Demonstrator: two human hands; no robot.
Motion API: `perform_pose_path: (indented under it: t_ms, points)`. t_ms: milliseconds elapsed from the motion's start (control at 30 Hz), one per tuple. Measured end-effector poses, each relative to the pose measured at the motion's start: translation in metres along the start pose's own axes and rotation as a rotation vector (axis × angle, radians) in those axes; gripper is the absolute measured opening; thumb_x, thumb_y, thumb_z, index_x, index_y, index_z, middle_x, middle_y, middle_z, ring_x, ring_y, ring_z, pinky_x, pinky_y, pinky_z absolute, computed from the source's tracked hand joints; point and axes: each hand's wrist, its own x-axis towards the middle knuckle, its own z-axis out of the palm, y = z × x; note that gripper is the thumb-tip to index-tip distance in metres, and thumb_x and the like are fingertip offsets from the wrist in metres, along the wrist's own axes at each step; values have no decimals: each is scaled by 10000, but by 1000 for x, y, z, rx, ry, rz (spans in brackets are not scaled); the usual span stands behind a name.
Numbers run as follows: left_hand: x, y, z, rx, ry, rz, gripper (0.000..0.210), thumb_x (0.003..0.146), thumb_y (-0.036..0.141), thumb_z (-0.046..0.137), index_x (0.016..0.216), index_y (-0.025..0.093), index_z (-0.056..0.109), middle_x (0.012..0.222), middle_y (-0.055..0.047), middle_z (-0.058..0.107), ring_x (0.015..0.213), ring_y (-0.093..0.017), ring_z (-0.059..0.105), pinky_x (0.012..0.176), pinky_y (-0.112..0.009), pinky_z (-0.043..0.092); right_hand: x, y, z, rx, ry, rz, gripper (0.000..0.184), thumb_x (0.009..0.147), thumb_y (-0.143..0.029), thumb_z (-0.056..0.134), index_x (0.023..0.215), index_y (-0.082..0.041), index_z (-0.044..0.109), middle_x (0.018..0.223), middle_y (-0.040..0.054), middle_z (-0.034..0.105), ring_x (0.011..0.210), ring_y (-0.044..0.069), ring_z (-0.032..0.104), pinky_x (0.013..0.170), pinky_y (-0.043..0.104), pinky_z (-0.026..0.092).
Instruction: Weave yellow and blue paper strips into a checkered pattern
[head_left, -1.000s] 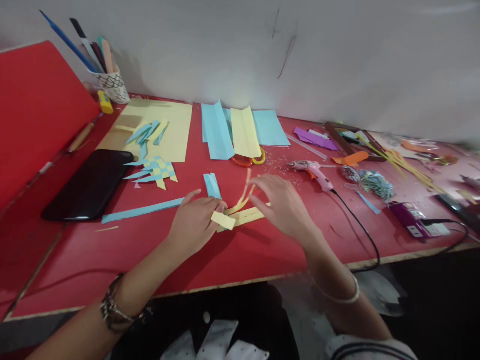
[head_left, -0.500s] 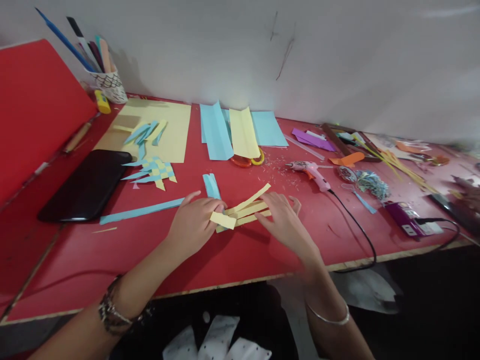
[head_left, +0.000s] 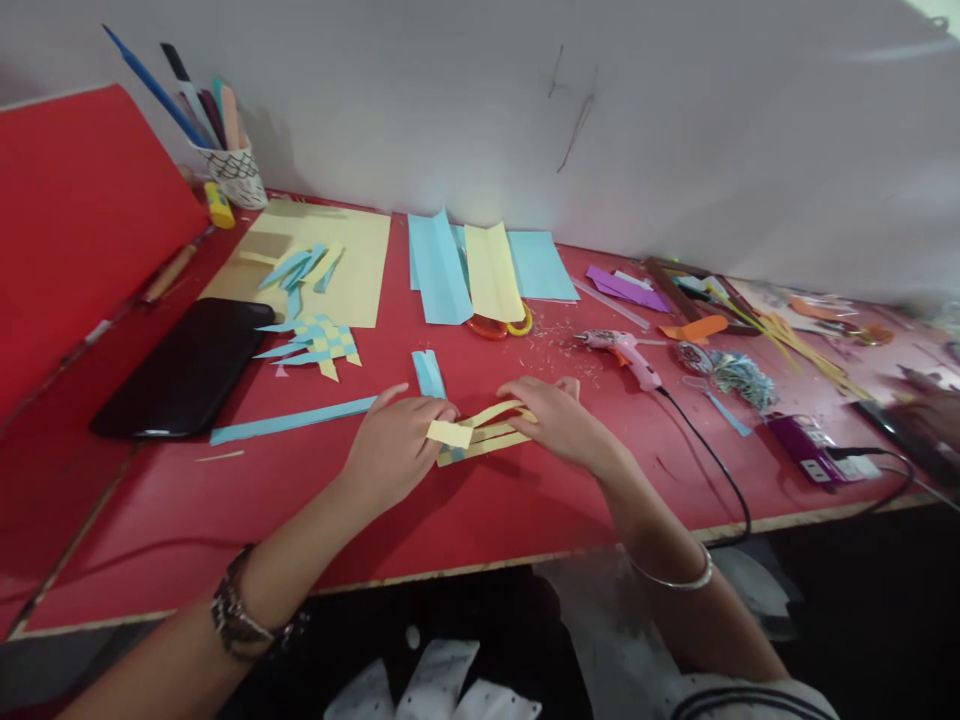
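Several yellow paper strips lie between my hands near the table's front, with a bit of blue paper among them. My left hand is closed on the left end of these strips, where a short yellow end folds back over the others. On the right, my right hand has its fingers closed on the far ends, bending one strip upward in an arch. A long blue paper strip runs out to the left of my left hand. Just behind the hands lies a short folded blue strip.
A woven blue-and-yellow paper piece lies beside a black phone. Blue sheets and a yellow folded sheet rest by the wall, over scissors. To the right are a pink glue gun and a purple power adapter.
My right hand has moved slightly left and closed over the strip ends. The upper yellow strip, straight and free before, is now bent in an arch under the fingers.
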Motion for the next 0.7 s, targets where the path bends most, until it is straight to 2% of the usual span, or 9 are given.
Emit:
perform_pose_path:
  t_ms: [100, 200, 267, 400, 500, 600, 700]
  points:
    - [0, 1, 0, -4, 10, -1, 362, 872, 229, 221, 853, 211, 583, 885, 2, 687, 866, -175, 606, 948, -415, 288, 1, -4, -3, -81, -5, -6, 300, 729, -13, 399, 928, -167, 564, 934, 63, 622, 902, 211, 528, 751, 349, 221]
    - [1, 2, 0, -14, 20, -3, 338, 864, 253, 257, 848, 209, 592, 898, -6, 689, 876, -188, 605, 950, -429, 287, 2, -11, -9, -124, 14, -34, 253, 736, -18, 364, 804, -162, 560, 816, 40, 615, 819, 192, 525, 759, 357, 198]
    - [1, 4, -1, -2, 18, -23, 330, 856, 288, 285, 802, 198, 597, 852, -22, 692, 818, -196, 612, 941, -436, 299, 2, -18, -14, -109, 26, -76, 256, 747, -24, 340, 799, -161, 551, 768, 26, 599, 757, 169, 514, 774, 358, 191]
    - [0, 5, -3, 11, 19, -39, 272, 818, 323, 352, 774, 186, 582, 731, -20, 674, 694, -190, 605, 911, -440, 334, 6, -36, -20, -25, 7, -217, 353, 692, 9, 345, 921, -177, 539, 740, -6, 568, 680, 130, 475, 764, 332, 193]
    - [-1, 4, -2, 0, 34, -34, 255, 782, 365, 397, 722, 187, 569, 661, -11, 655, 668, -193, 604, 925, -451, 328, 10, -46, -20, 62, -45, -322, 471, 681, 2, 348, 1104, -170, 464, 663, -33, 522, 580, 107, 401, 725, 304, 209]
    - [-1, 4, 0, 8, 54, -39, 258, 755, 387, 417, 713, 185, 572, 669, -19, 656, 665, -199, 606, 948, -465, 309, 14, -50, -18, 79, -75, -319, 518, 702, -15, 335, 1208, -115, 379, 596, -55, 470, 505, 92, 325, 737, 310, 219]
    - [0, 5, 1, 29, 61, -39, 257, 755, 383, 414, 712, 186, 574, 675, -26, 658, 680, -208, 609, 942, -471, 319, 15, -48, -16, 108, -78, -339, 509, 716, -43, 339, 1219, -109, 372, 611, -48, 488, 514, 96, 350, 753, 318, 223]
